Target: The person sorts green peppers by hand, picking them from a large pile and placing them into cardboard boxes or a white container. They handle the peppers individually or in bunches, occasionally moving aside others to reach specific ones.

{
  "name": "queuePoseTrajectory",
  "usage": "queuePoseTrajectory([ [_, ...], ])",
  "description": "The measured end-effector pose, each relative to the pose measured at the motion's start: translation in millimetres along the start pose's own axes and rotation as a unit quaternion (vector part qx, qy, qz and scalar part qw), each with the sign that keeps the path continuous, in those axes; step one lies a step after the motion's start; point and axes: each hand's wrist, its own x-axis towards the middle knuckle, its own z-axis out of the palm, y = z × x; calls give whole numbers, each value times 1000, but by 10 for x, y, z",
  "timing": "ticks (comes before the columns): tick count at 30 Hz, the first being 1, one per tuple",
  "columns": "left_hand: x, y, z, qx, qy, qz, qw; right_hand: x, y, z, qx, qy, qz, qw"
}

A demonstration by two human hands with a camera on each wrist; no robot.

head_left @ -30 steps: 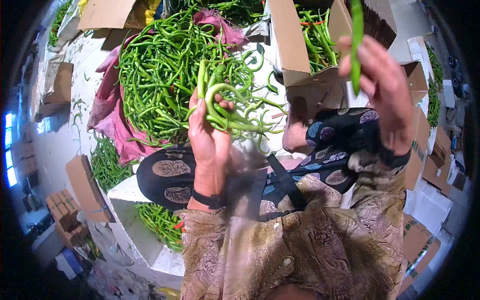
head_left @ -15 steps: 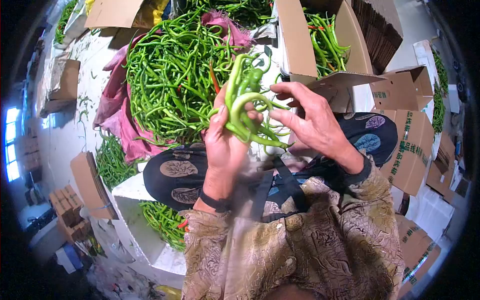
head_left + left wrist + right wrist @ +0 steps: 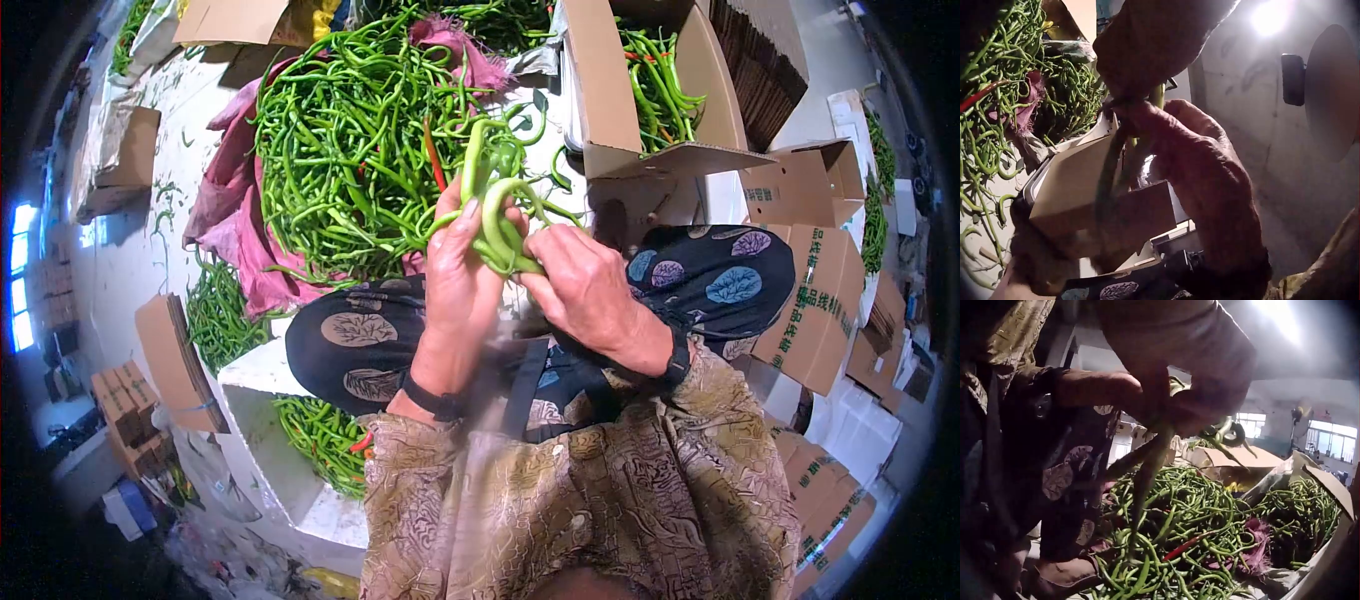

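A small bunch of long green chili peppers (image 3: pixel 497 225), one curled into a hook, is gripped by my left hand (image 3: pixel 462 275) above my lap. My right hand (image 3: pixel 590 285) has come up against the bunch from the right, its thumb and curled fingers pinching the lower pepper ends. In the left wrist view the right hand (image 3: pixel 1204 156) shows its thumb against the peppers, partly hidden behind the dark left hand (image 3: pixel 1154 44). Pepper ends hang below the hands in the right wrist view. Just beyond lies a big heap of green chili peppers (image 3: pixel 340 170) with a red pepper (image 3: pixel 433 155) on it.
Pink sacking (image 3: pixel 235 240) lies under the heap. An open cardboard box (image 3: pixel 610 85) with green peppers inside stands at the upper right. A white foam box (image 3: pixel 255 450) holding more peppers sits by my left knee. Stacked flat cardboard (image 3: pixel 765 60) and printed cartons (image 3: pixel 815 300) are on the right.
My right hand, earlier raised at the right with a single green pepper, came in with parted fingers and now pinches the bunch. My left hand has kept its grip.
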Motion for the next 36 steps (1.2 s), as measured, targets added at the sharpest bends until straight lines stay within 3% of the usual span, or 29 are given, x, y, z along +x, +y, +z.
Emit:
queuePoseTrajectory([
  [2, 15, 9, -72, -14, -27, -7, 1000, -34, 6, -49, 2, 14, 5, 1000],
  [4, 20, 12, -51, 38, 50, 26, 998, -37, 22, -157, 4, 28, 11, 1000],
  [5, 28, 18, -157, 45, 47, 17, 998, -8, 72, -237, 74, 12, 101, 992],
  [7, 23, 53, -177, 12, 30, 19, 999, 11, 283, -334, 262, -2, 237, 936],
  [8, 15, 73, -162, -8, 24, 17, 1000, -6, 357, -404, 400, -15, 304, 864],
  [11, -9, 93, -118, 20, 6, 7, 1000, 35, 423, -678, 467, -41, 326, 821],
  [18, -19, 96, -81, 109, -10, 7, 994, 86, 463, -1088, 463, 12, 329, 823],
  [26, -29, 69, -64, 125, -26, 7, 992, 458, 966, -2164, 284, 220, 232, 904],
  [28, -29, 67, -59, 130, -27, 6, 991, 574, 1144, -2359, 160, 225, 140, 951],
  [29, -37, 66, -42, 136, -22, 5, 990, 628, 1281, -2387, 158, 227, 139, 951],
  [31, -29, 57, -19, 141, -19, 5, 990, 726, 1472, -2360, 20, 223, 24, 974],
  [34, -1, 34, -22, 150, -8, 11, 989, 729, 1651, -2322, -204, 178, -69, 960],
  [36, -9, 29, -29, 153, 12, 7, 988, 711, 1776, -2218, -216, 155, -89, 960],
])
